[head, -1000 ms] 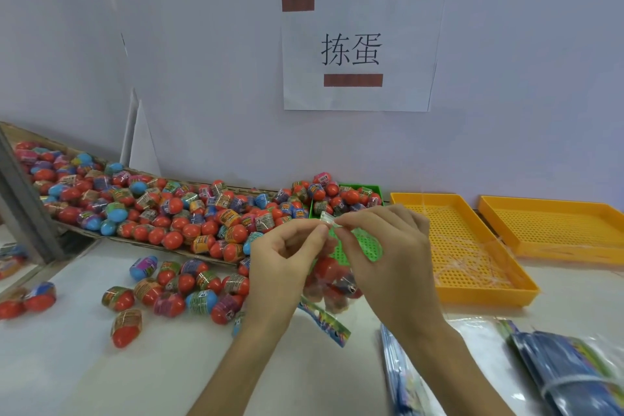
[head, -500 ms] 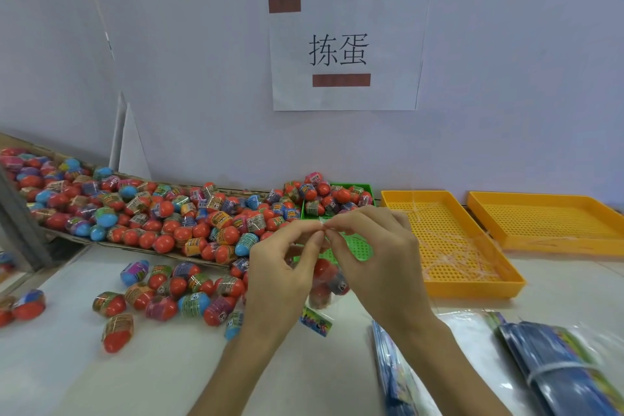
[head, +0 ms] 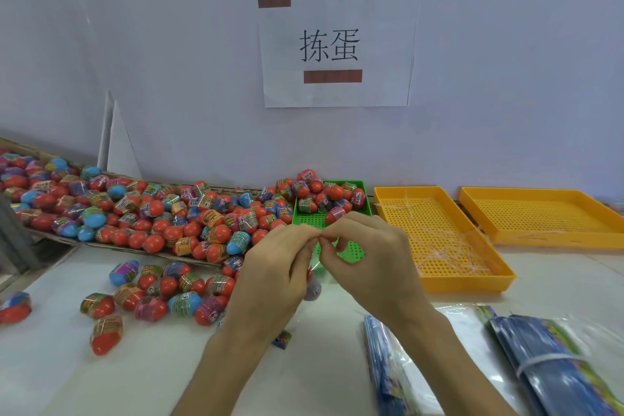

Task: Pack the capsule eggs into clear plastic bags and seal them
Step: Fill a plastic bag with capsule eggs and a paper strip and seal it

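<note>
Since 1 second ago, both hands have drawn closer together and their fingertips now meet at the middle of the frame, where before a strip of bag top showed between them. Left of centre, a long cardboard tray holds a heap of capsule eggs, mostly red with some blue. Behind the hands, a green tray carries about 10 more eggs at its far end. To the right, 2 yellow perforated trays hold only thin clear strips. Loose eggs lie on the white table at lower left, and stacks of flat printed bags fill the lower right. The left hand and right hand each pinch the top edge of a clear plastic bag, which hangs straight down below the fingertips, its long axis vertical, mostly hidden behind the hands; eggs show faintly inside it.
</note>
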### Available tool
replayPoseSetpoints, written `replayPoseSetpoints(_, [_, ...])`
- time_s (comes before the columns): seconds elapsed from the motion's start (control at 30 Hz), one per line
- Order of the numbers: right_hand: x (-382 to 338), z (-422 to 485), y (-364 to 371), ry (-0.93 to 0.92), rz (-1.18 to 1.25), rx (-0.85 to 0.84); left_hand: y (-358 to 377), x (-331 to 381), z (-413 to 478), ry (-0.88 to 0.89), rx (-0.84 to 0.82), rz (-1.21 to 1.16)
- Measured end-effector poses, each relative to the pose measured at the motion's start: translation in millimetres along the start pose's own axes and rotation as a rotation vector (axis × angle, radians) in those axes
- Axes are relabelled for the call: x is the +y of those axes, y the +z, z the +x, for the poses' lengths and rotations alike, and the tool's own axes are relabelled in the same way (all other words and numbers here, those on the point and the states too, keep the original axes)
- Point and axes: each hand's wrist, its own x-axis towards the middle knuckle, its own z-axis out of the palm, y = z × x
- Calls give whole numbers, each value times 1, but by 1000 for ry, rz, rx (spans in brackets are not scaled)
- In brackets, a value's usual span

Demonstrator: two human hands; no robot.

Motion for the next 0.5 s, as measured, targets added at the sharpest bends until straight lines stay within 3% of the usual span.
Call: replayPoseSetpoints(0.5, [2,0,-2,77,47,27,1,1,0,18,-76,-12])
